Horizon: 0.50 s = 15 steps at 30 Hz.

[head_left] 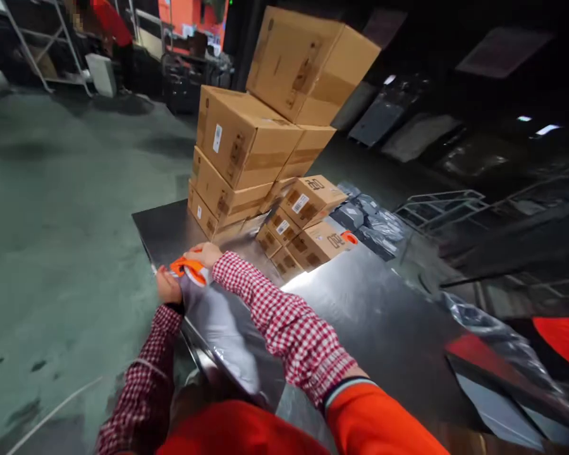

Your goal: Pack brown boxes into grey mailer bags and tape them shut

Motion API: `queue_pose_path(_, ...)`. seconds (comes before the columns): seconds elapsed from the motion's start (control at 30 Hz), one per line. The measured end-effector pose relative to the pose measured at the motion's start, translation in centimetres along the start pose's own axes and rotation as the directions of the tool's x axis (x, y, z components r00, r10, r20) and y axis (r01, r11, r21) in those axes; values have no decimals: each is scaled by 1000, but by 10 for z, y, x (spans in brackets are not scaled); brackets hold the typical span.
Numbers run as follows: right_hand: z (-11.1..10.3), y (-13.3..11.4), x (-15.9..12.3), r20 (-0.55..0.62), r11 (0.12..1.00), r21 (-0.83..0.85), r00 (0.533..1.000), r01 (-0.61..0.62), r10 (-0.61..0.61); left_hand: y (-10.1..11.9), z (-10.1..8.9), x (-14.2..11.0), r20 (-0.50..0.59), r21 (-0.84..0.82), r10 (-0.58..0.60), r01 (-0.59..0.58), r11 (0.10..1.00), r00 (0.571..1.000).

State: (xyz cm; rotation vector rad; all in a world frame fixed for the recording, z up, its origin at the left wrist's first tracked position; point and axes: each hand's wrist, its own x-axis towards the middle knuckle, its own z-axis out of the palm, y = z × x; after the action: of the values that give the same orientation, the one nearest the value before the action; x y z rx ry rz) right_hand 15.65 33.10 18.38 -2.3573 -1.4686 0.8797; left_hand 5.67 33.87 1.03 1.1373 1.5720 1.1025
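Note:
A grey plastic bag [225, 335] lies lengthwise along the near left edge of the metal table [360, 309]. At its far end shows a bright orange and white piece [189, 268], too blurred to name. My right hand [205, 254] is closed over the top of this end, fingers bent round it. From the left, my left hand [169, 286] grips the same end at the table's edge, its thumb and fingers beside the orange piece. Checked sleeves cover both forearms.
Large cardboard boxes [232, 136] stand stacked at the table's far side, with smaller boxes [308, 202] in front and an orange ring [349, 237] beside them. Grey plastic-wrapped packages [370, 218] lie behind. At right are clear plastic film [497, 335] and an orange-clothed person [562, 338].

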Motion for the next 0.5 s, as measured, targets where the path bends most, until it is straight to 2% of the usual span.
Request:
queue_pose_path(0.07, -6, 1, -3, 14, 1000, -18, 1000, -6, 6, -4, 9, -2, 14, 75, 0, -1, 997, 1000)
queue_pose_path(0.17, -16, 8, -22, 16, 1000, -30, 1000, -4, 5, -6, 10, 0, 19, 190, -3, -1, 982, 1000)
queue_pose_path(0.4, -25, 66, -117, -40, 997, 75, 999, -8, 11, 12, 7, -7, 37, 340, 39, -49, 939, 999)
queue_pose_path(0.5, -36, 85, -141, -56, 991, 125, 997, -40, 47, 17, 12, -17, 91, 382, 65, -95, 919, 994)
